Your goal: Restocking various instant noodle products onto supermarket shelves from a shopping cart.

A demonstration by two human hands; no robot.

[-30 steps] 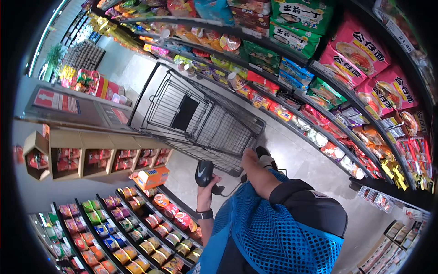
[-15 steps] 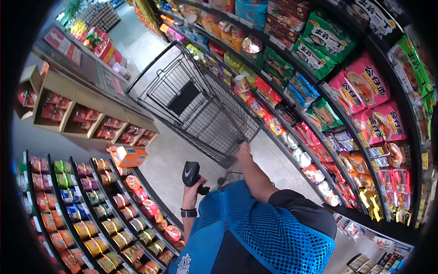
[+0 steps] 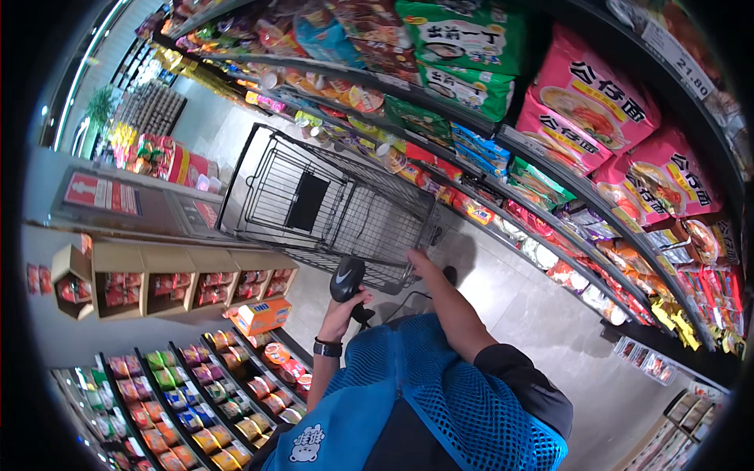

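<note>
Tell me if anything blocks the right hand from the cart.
Nothing visible does: the right hand appears to touch the near corner of the cart. The black device in the left hand is off to the left.

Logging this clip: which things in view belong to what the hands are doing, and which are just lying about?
In use:
black handheld device, in the left hand
shopping cart, with the right hand at its near edge; grip unclear

Just around:
pink packs, green packs
orange box
wooden cubbies
</note>
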